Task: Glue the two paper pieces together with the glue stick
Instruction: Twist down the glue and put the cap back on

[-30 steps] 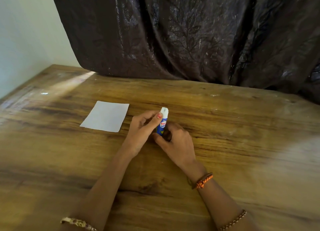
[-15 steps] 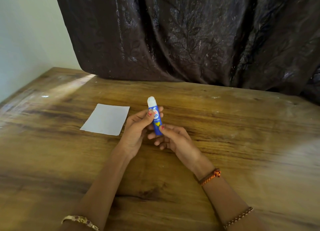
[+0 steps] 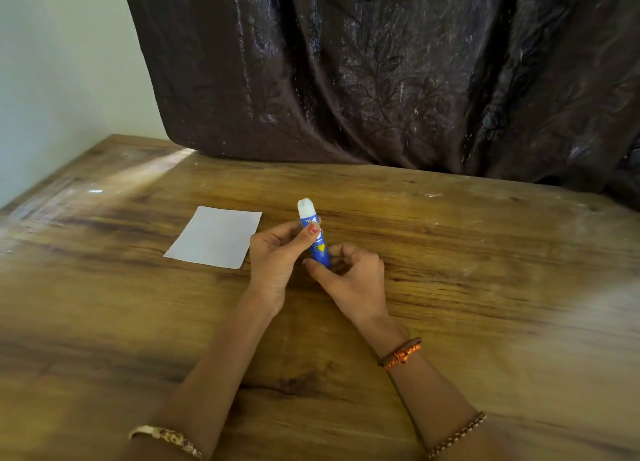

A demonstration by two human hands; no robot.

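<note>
1. Wooden table (image 3: 450, 287) with a dark curtain (image 3: 381, 79) hanging behind it was all I had on the feed.
2. Glue stick (image 3: 317, 242) stood nearly upright, white tip up and leaning a bit away from the camera. Left hand (image 3: 277, 256) was closed round the upper barrel, thumb pressed on the label; right hand (image 3: 349, 277) was curled at the stick's base, fingertips pinching the bottom end. Looked like winding the glue up, but that's my guess.
3. Only one paper piece (image 3: 214, 237) showed, flat on the table just left of the glue stick, nearly touching the left hand. Couldn't spot the second.
4. So the tip had to tilt down and leftward to reach the paper, and the left hand was nearer.
</note>
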